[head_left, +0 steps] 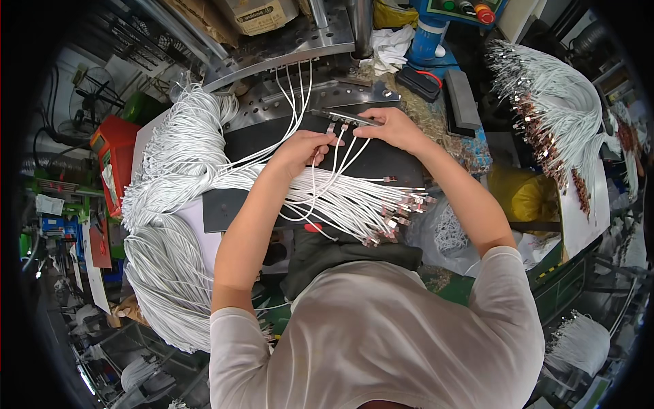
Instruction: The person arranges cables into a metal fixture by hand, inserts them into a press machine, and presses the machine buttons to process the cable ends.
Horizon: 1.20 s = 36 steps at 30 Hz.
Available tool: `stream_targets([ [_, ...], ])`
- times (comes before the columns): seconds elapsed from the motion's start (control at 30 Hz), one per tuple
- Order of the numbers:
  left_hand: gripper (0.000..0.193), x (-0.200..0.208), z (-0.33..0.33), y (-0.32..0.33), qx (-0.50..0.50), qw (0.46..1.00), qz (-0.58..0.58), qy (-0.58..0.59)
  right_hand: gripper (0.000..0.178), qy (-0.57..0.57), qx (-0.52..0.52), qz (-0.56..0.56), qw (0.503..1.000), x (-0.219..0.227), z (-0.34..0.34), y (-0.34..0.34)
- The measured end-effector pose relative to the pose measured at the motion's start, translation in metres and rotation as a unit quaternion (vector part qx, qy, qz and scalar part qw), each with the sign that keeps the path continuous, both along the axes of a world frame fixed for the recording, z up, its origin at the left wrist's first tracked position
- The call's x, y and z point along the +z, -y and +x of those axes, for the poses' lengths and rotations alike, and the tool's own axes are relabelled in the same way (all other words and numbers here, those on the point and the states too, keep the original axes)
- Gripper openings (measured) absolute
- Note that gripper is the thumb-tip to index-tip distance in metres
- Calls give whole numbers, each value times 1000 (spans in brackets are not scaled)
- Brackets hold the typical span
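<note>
Over the black work mat, my left hand is closed in a pinch on a white cable close to its small plug end. My right hand grips the right end of a narrow dark metal bar, thumb below and fingers above. Two or three plug ends sit just under or against the bar; whether they are seated in it I cannot tell. A fanned bundle of white cables with reddish-brown and clear plug ends lies across the mat, nearer than both hands.
Beyond the hands stands a press with a perforated metal plate, several cables hanging from it. Thick cable coils are heaped at the left. A black case and a grey block lie at right, before another hanging cable bunch.
</note>
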<state>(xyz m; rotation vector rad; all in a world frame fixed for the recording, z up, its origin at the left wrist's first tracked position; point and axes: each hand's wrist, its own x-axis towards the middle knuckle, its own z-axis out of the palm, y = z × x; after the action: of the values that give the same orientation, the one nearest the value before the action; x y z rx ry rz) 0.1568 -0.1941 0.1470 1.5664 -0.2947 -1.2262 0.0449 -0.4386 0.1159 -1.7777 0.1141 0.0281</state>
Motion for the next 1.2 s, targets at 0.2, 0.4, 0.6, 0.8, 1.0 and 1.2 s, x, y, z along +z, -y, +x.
stream_targets([
  [0.2,32,6,-3,0,2,1000,-2,-24,43,-12,35,29,999,11,-3,-1],
  [0.4,33,4,-4,-1,15,1000,-5,-10,39,-13,37,14,999,13,-4,-3],
  [0.6,38,14,-9,-1,12,989,79,124,26,-65,61,-69,994,29,-1,0],
  [0.8,42,13,36,-33,97,922,39,374,24,301,-98,-415,853,24,50,-1],
  [1.0,43,23,62,4,253,957,-32,140,38,302,-163,-403,848,-36,240,42],
  [1.2,45,24,53,-11,161,981,-43,101,42,292,-131,-361,876,-63,295,56],
])
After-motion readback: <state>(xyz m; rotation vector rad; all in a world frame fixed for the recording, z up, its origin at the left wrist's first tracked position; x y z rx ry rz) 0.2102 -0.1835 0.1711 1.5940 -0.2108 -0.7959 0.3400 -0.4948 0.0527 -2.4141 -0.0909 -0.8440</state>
